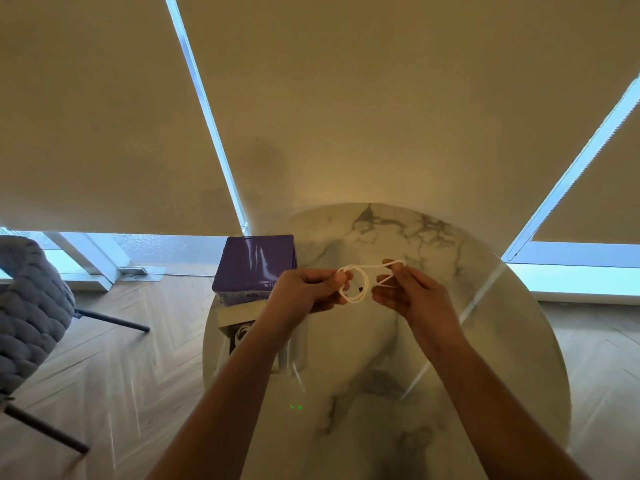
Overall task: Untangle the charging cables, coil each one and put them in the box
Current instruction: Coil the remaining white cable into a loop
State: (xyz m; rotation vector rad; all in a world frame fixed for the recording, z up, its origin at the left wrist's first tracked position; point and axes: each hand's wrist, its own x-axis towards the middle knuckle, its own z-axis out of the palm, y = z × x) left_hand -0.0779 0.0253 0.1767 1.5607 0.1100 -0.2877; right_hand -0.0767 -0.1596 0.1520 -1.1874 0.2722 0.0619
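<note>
Both hands hold a white charging cable up over the round marble table.

The left hand has its fingers curled round a small coil of the white cable, and the right hand pinches a loop of the same cable between thumb and fingertips, the strand stretched between the two hands, clear of the marble table. At the table's left edge sits a purple box; small print runs along its near side but is too blurred to read. Just nearer, partly behind the left forearm, an open box holds some pale cable. The hands work over the table's middle, with bare marble to their right and toward the near rim. A grey quilted chair stands well apart on the wood floor at left.
</note>
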